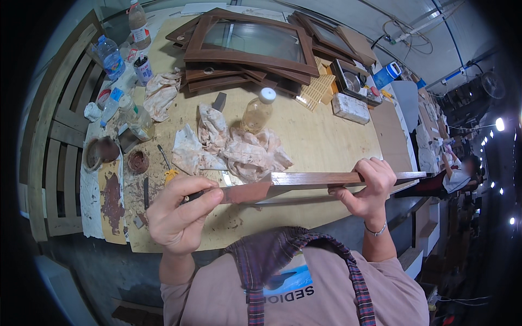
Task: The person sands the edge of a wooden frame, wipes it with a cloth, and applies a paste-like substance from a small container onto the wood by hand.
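My left hand (179,212) pinches a putty knife by its dark handle. The knife's blade (248,193) is coated in reddish-brown paste and lies against the near end of a dark brown wooden door frame (310,179). That frame is seen nearly edge-on, raised over the table's front part. My right hand (373,185) grips the frame toward its right end, fingers over the top and thumb below. Crumpled stained rags (257,153) lie just behind the frame. A yellow-handled screwdriver (169,173) is beyond my left hand, its handle partly covered.
Glass-panelled brown door frames (248,57) are stacked at the back. A clear bottle (257,112) stands by the rags. Paste containers (138,161), bottles (111,57) and a can (142,70) crowd the left. A white block (350,109) lies right. Another person (458,173) is at the far right.
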Demonstrator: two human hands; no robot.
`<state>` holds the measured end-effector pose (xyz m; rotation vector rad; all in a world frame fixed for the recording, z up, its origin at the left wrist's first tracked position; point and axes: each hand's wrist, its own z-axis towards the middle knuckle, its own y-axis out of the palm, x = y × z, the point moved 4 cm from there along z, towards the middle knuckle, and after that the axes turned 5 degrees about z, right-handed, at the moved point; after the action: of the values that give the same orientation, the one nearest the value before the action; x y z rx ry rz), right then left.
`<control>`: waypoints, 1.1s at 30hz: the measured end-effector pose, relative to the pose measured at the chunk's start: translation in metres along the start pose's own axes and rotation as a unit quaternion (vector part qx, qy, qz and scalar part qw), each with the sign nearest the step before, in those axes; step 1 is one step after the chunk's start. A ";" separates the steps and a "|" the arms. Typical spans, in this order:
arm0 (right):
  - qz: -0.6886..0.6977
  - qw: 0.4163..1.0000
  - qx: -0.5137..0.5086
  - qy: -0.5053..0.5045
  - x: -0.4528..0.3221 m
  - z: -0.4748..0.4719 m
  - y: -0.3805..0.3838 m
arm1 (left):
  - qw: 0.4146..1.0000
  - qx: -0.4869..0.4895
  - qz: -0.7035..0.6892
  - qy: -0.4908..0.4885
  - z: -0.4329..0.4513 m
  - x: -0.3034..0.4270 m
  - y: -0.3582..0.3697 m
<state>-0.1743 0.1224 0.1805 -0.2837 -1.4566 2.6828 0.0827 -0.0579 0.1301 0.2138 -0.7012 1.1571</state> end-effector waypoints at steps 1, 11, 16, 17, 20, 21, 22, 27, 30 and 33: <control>0.001 1.000 0.000 -0.001 0.000 0.000 0.000 | 1.000 0.001 -0.002 -0.001 0.000 0.000 0.000; -0.001 1.000 0.005 -0.003 -0.001 0.000 0.000 | 1.000 -0.007 -0.001 -0.019 -0.001 0.003 0.000; 0.000 1.000 0.005 -0.003 -0.001 0.000 0.000 | 1.000 -0.011 -0.001 -0.014 0.000 0.004 0.001; 0.002 1.000 0.006 -0.004 -0.001 0.000 0.000 | 1.000 -0.007 -0.002 -0.015 0.000 0.005 0.001; 0.005 1.000 0.008 -0.004 -0.001 -0.001 -0.001 | 1.000 -0.010 0.000 -0.017 0.000 0.004 0.002; 0.003 1.000 0.008 -0.005 -0.001 -0.001 -0.001 | 1.000 -0.014 0.003 -0.017 0.000 0.004 0.002; 0.002 1.000 0.008 -0.006 -0.001 0.000 -0.001 | 1.000 -0.009 0.001 -0.015 0.000 0.004 0.001; 0.002 1.000 0.009 -0.006 -0.001 -0.001 0.000 | 1.000 -0.004 0.017 -0.015 -0.002 0.003 -0.001; 0.003 1.000 0.010 -0.008 0.000 -0.001 0.000 | 0.999 0.001 0.005 -0.031 -0.003 0.003 -0.002; 0.003 1.000 0.008 -0.005 0.000 -0.001 0.000 | 0.999 -0.006 -0.020 -0.049 -0.005 0.000 -0.001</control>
<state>-0.1741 0.1235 0.1797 -0.2734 -1.4392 2.7027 0.0858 -0.0564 0.1263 0.2742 -0.7867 1.1092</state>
